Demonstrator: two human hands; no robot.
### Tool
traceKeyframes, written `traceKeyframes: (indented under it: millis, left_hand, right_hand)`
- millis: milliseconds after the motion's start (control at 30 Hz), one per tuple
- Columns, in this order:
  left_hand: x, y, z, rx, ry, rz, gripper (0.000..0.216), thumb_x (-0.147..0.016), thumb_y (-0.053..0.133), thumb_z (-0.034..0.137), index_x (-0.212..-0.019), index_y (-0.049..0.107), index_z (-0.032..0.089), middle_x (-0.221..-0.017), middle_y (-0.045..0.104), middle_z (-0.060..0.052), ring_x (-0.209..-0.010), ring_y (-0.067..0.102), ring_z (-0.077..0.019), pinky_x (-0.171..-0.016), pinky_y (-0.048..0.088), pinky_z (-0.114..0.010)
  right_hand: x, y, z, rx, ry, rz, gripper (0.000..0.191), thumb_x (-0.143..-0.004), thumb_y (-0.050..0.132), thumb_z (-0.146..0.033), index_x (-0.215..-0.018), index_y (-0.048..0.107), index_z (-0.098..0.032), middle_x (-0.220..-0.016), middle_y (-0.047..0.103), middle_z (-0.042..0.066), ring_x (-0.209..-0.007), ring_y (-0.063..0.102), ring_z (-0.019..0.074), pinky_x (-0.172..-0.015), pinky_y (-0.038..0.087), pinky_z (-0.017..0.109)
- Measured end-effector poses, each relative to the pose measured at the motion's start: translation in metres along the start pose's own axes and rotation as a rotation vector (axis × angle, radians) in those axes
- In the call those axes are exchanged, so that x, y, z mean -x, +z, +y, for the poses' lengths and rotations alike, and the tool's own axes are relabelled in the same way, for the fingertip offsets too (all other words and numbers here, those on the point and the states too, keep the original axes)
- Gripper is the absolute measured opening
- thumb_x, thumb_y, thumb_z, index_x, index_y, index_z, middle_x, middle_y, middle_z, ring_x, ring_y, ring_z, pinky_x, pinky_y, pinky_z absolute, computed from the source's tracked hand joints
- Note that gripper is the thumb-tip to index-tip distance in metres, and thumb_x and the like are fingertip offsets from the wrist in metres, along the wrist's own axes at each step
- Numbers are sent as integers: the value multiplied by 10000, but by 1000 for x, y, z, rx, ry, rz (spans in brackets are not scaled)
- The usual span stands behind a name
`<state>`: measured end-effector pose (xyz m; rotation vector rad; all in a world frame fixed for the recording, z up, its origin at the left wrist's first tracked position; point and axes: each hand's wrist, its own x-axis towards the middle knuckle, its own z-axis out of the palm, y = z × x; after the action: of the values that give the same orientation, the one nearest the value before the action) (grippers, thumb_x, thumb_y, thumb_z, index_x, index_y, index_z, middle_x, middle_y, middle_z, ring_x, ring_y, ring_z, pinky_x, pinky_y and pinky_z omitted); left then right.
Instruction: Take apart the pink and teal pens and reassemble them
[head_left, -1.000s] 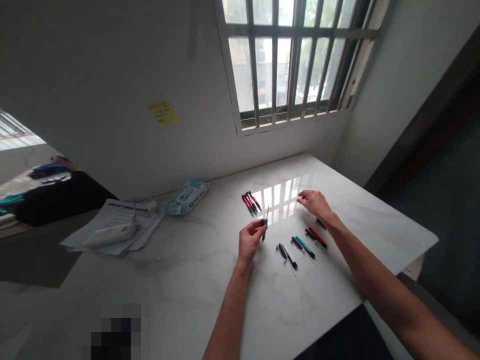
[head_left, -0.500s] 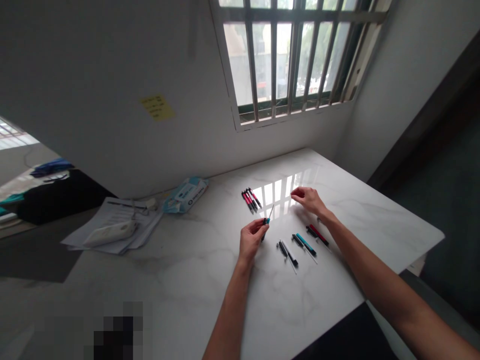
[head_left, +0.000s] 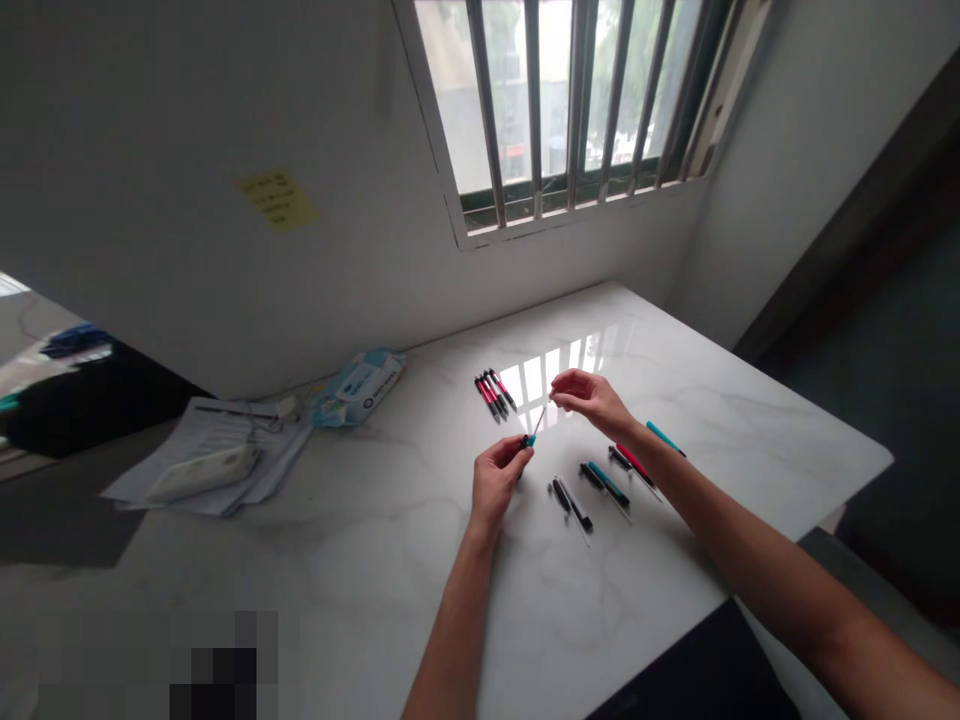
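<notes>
My left hand [head_left: 495, 478] pinches a short black pen part with a teal end [head_left: 529, 441], and a thin refill [head_left: 540, 420] sticks up from it. My right hand [head_left: 594, 396] hovers just right of the refill's upper end with thumb and forefinger pinched together; anything between them is too small to make out. On the white marble table [head_left: 375, 530] lie three red-and-black pens [head_left: 493, 392] beyond my hands. Black pen parts [head_left: 570, 502], a teal pen [head_left: 604, 481] and a red pen [head_left: 634, 462] lie under my right forearm. A teal barrel [head_left: 664, 438] lies farther right.
A pack of wipes [head_left: 357, 384] and a stack of papers with a white object on top [head_left: 214, 462] sit at the table's left back. A yellow sticky note [head_left: 278, 199] hangs on the wall. A barred window [head_left: 570, 100] is behind the table. The table edge runs at right.
My right hand has lifted off the table near the red pen and moved left toward the refill, uncovering the teal barrel. The camera has tilted down a little.
</notes>
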<state>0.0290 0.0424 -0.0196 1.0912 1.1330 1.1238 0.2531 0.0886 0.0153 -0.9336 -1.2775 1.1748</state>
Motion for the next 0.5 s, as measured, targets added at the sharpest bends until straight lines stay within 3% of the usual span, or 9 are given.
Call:
traceKeyframes:
  millis: [200, 500]
  left_hand:
    - [1, 0, 2, -8, 13, -13, 347, -719, 881, 341, -1017, 827, 174, -1041, 826, -95, -931, 752, -211, -927, 569, -331]
    - [1, 1, 1, -12, 12, -10, 351, -718, 880, 335, -1021, 824, 167, -1056, 824, -103, -954, 757, -219, -941, 572, -335]
  right_hand:
    - [1, 1, -1, 27, 5, -42, 356, -765, 877, -419, -1009, 736, -201, -955, 774, 54, -920, 738, 208, -862, 575, 352]
    - [5, 6, -1, 132, -16, -138, 331, -819, 834, -431, -1037, 734, -203, -966, 779, 60, -909, 750, 213, -798, 593, 332]
